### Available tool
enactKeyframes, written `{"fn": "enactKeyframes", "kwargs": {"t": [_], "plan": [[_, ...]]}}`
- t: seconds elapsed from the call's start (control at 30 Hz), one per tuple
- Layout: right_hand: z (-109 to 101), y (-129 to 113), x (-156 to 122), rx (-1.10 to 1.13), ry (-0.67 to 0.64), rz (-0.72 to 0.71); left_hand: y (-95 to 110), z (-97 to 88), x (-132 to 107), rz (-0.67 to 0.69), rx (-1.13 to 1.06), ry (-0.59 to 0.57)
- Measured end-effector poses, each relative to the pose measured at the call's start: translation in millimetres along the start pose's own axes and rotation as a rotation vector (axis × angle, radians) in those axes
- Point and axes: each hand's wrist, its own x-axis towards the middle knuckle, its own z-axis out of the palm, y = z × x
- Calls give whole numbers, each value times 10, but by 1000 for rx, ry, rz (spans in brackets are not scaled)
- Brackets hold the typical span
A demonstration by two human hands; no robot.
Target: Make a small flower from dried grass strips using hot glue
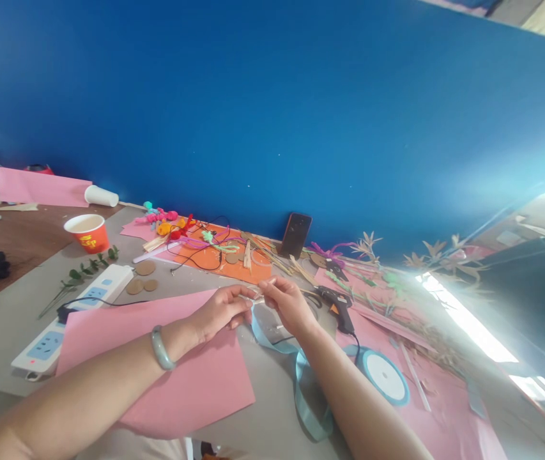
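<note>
Near the middle of the table my left hand (222,312), with a jade-coloured bangle on its wrist, pinches the end of a light blue ribbon (307,390). Opposite it, my right hand (287,306) is closed in a pinch at the same spot, its fingertips almost touching the left ones. Fingers partly hide the held end. From there the ribbon drops, passes under my right forearm in a loose loop and leads towards its spool (384,377). Pink paper (190,377) lies beneath my left forearm. A black glue gun (339,308) rests right of my right hand.
At left are a white power strip (45,345), a red paper cup (87,234), a leafy sprig (83,275) and wooden discs (142,285). Orange paper (209,262) bears craft scraps. A phone (296,235) leans on the blue wall (272,115). Dried stems (411,319) lie at right.
</note>
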Motion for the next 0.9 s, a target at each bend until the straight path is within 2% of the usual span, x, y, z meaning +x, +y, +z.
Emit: {"fn": "enactKeyframes", "kwargs": {"t": [0.13,0.27,0.37,0.53,0.6,0.77,0.83,0.9], "plan": [[-21,0,29,-88,74,-31,-16,-15,11,14,2,11],[-127,-39,58,-515,136,-64,-25,-46,51,31,-13,90],[-220,-73,49,-746,95,-80,-51,-80,84,48,-34,149],[-304,-136,-27,-711,21,-52,-100,-114,111,66,-59,192],[-320,-197,-67,-770,-8,-57,-121,-127,131,58,-62,200],[-363,-401,-171,-1024,-253,-85,-168,-164,187,67,-54,211],[-376,-435,-207,-1034,-253,-43,-170,-167,193,75,-66,201],[-381,-421,-239,-1080,-152,-37,-157,-159,186,84,-96,186]]}}
